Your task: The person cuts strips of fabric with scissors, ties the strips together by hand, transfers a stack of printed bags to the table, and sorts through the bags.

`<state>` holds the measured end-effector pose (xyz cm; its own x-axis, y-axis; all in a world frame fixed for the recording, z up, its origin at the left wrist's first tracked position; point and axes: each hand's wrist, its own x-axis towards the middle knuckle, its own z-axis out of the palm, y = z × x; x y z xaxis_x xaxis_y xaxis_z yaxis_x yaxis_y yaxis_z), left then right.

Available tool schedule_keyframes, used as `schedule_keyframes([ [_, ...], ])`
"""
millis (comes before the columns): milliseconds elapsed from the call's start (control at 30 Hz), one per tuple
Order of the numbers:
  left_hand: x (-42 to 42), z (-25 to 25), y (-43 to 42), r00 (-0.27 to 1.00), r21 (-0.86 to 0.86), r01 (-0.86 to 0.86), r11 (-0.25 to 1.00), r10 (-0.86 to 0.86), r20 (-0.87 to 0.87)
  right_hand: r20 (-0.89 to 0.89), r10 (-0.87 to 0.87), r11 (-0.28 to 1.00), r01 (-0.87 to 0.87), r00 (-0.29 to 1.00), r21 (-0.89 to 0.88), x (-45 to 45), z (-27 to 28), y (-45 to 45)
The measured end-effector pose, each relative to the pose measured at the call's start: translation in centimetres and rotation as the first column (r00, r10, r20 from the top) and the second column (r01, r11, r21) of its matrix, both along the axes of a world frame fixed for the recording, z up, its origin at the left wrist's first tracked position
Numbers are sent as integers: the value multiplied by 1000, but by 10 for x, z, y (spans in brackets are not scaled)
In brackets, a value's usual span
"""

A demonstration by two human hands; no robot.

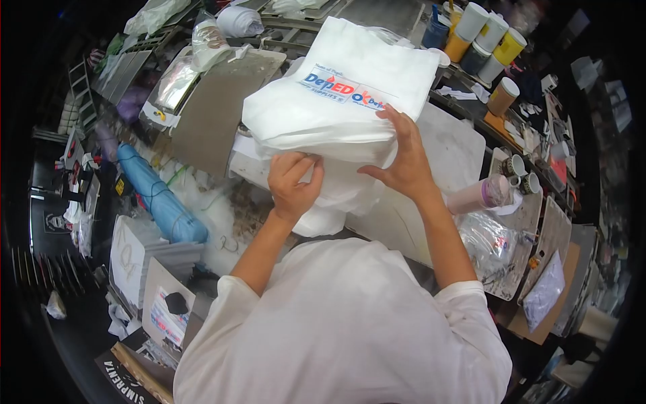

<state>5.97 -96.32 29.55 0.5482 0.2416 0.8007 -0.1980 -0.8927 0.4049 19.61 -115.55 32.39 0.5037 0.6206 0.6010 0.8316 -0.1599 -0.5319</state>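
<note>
A stack of white fabric bags (282,108) lies in front of me, its top one printed "DepED" in blue and red. Loose white cloth hangs below the stack's near edge, close to my body. My left hand (295,185) is closed in a pinch at this near edge, with the cloth between thumb and fingers. At the stack's near right corner is my right hand (409,158), thumb and fingers spread wide apart. Its fingertips rest on or just over the top bag beside the print; whether they press on it I cannot tell.
Paint tubs (472,21) crowd the back right. A pinkish jar (481,194) and plastic-wrapped goods (488,236) lie to the right. Flat boards (212,114) extend on the left, above a blue wrapped roll (161,195). A printing screen frame (141,374) stands low at left.
</note>
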Motion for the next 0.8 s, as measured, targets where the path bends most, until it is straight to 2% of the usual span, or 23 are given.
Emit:
schedule_keyframes([
  [67,0,2,-2,1000,-29,-24,999,24,1,-33,-124,992,124,992,8,1,-12,5],
  [200,-5,-1,-2,998,-63,-24,998,20,-54,-6,-195,979,195,981,50,6,-22,16],
  [267,-15,-4,-7,985,-268,-33,963,-14,-172,-146,-177,976,193,973,103,11,-19,17],
  [300,-20,-6,-9,985,-267,-28,963,-19,-172,-147,-182,975,198,972,103,14,-17,17],
  [367,-28,-8,-13,932,-141,259,956,-286,-222,-157,-193,975,207,969,79,17,-10,17],
  [467,-31,-21,-15,897,-158,274,949,-312,-312,-152,-157,983,169,976,67,19,-9,15],
  [600,-30,-30,-11,899,-148,238,960,-276,-342,-165,-150,986,159,975,45,17,-10,18],
  [700,-21,-27,-9,915,-125,257,958,-283,-288,-128,-168,983,176,977,51,20,-11,15],
  [767,-11,-20,-10,985,-132,61,989,-81,-152,-120,-97,994,102,988,28,23,-11,11],
  [800,-5,-14,-11,985,-133,62,989,-82,-153,-120,-98,994,102,988,27,23,-10,9],
])
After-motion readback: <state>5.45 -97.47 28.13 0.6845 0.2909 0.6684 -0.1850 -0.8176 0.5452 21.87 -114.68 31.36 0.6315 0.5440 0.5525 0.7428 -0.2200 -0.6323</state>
